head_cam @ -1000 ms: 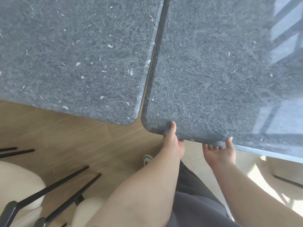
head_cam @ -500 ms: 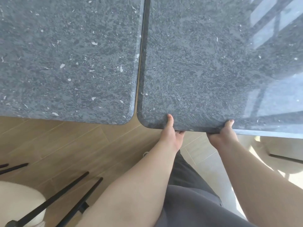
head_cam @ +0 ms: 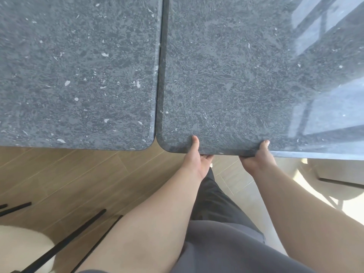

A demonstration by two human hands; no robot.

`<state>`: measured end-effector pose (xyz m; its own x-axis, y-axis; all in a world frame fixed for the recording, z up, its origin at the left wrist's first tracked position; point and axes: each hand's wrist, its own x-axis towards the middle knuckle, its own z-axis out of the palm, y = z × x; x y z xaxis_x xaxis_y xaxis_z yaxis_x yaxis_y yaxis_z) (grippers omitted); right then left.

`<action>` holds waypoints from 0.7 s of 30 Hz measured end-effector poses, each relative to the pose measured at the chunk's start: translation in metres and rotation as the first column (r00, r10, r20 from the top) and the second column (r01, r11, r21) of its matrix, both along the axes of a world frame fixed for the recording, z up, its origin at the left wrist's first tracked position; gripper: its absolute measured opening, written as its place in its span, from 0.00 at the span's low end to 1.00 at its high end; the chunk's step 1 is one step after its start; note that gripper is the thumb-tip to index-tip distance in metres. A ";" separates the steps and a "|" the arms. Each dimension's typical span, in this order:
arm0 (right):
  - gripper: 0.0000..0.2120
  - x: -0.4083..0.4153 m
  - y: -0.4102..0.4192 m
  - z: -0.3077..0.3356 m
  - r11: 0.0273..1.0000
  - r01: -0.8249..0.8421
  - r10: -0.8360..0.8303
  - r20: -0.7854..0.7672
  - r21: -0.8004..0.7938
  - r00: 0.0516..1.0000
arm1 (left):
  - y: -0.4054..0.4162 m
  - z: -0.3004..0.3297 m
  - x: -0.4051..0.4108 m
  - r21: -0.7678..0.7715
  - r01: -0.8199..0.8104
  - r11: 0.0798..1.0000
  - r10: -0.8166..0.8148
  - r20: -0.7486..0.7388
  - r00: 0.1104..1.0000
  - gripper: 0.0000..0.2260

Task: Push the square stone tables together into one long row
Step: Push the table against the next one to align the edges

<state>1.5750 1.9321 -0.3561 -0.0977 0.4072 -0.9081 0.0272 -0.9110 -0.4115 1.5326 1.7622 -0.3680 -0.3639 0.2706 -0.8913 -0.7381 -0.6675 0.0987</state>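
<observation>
Two dark grey speckled stone tables are seen from above, side by side. The left table and the right table are set with their facing edges parallel and almost touching; only a thin dark seam is left between them, widening at the rounded near corners. The near edge of the right table is gripped by both hands. The left hand is placed just beside the rounded corner, thumb laid flat on the top surface, fingers curled under the slab. The right hand is clamped on the same edge further along, thumb on top, fingers hidden beneath. A window reflection is carried on the far right of the right table. A wooden floor is seen below the tables, with a pale cushioned chair on thin black legs at lower left. Dark grey trousers are seen between the forearms.
</observation>
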 end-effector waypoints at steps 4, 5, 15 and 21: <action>0.23 0.000 0.000 0.002 1.000 -0.013 0.013 0.005 -0.005 1.000 | -0.001 0.004 -0.002 -0.004 0.003 1.000 -0.003 -0.009 1.000 0.28; 0.23 0.002 0.000 0.002 1.000 -0.018 0.018 -0.002 0.000 1.000 | -0.001 0.005 -0.002 -0.006 0.007 1.000 -0.007 -0.009 1.000 0.27; 0.24 0.007 -0.054 0.008 0.957 -0.235 0.201 -0.197 -0.168 0.960 | -0.056 0.018 -0.003 -0.142 0.162 0.977 -0.155 0.059 0.986 0.11; 0.39 -0.025 -0.121 0.001 0.494 -0.859 0.818 0.264 0.135 0.512 | -0.086 0.024 -0.014 -0.184 0.043 0.982 -0.039 0.025 0.999 0.12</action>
